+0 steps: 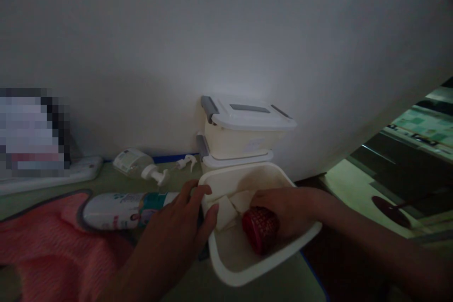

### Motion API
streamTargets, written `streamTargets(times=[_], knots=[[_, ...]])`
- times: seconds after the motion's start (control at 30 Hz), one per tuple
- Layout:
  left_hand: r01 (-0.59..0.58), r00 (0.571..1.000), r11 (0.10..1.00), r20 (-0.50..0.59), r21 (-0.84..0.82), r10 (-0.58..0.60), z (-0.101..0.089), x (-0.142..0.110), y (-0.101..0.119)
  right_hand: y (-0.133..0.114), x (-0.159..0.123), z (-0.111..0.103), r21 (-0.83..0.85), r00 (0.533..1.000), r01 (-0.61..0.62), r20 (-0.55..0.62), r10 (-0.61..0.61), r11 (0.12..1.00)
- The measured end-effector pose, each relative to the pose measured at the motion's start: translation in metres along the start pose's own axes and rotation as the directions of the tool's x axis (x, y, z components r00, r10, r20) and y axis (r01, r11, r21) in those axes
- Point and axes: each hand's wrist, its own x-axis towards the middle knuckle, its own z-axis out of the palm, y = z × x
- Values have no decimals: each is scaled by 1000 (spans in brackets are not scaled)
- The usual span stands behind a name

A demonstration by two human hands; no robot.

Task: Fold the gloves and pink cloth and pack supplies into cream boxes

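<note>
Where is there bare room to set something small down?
Likeliest is the green tabletop between the left hand and the bin's near side. A thin strip also shows between the pump bottle and white bottle. It's crowded inside the bin, with the right hand, red thing and white pieces.

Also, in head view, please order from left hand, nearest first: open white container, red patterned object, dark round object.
1. Open white container, left hand at its rim.
2. Red patterned object, inside it, rightward.
3. Dark round object, far right.
</note>
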Motion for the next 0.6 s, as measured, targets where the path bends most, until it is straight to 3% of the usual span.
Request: streamTargets(times=[0.07,0.13,0.27,0.37,0.47,0.6], knots=[[22,1000,1000,21,-7,-22,-1,0,1,7,2,-1,45,994,92,56,-94,995],[40,998,999,38,-15,-40,-1,1,2,13,4,-2,71,989,139,34,-141,988],[62,997,997,47,-47,-60,-2,-1,0,16,1,0,92,996,88,3,-89,992],[43,998,976,58,-215,-31,-2,-1,-3,14,-3,4,107,999,44,-1,-45,993],[20,999,877,45,-480,2,2,6,-9,12,-7,10,80,997,39,-71,-33,996],[157,987,703,98,-694,-123,12,18,-15,13,-14,19,70,968,49,-248,-30,996]])
